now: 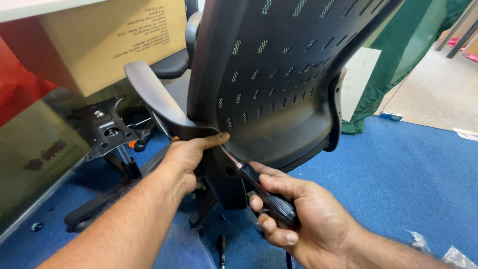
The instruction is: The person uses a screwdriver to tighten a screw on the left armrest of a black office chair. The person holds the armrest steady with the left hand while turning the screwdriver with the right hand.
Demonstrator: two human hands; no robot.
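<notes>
A black perforated chair back (279, 74) stands tilted in the middle of the view, and everything else is placed from it. At its lower left edge, a curved grey armrest bracket (154, 97) runs up and away to the left. The left hand (186, 159) sits at the foot of that bracket, fingers wrapped around the dark frame where bracket and chair back meet, thumb stretched along the lower rim of the back; its grip is closed on the frame.

Just below the chair back's lower edge, the right hand (298, 219) is clenched around the black textured handle of a screwdriver (259, 187). The metal shaft points up and to the left, reaching the joint beside the left thumb; whether the tip sits in a screw cannot be told, since the thumb and frame hide it.

To the left of the chair back, on the blue carpet (408, 174), lies a black metal seat mechanism plate (107, 129) with parts of the chair base near it. Above that, further left, a large brown cardboard box (104, 40) stands. To the right of the chair back hangs a green cloth (413, 45), with a pale board (359, 74) leaning between the two. Crumpled clear plastic wrapping (455, 256) lies on the carpet at lower right, well apart from the chair back.
</notes>
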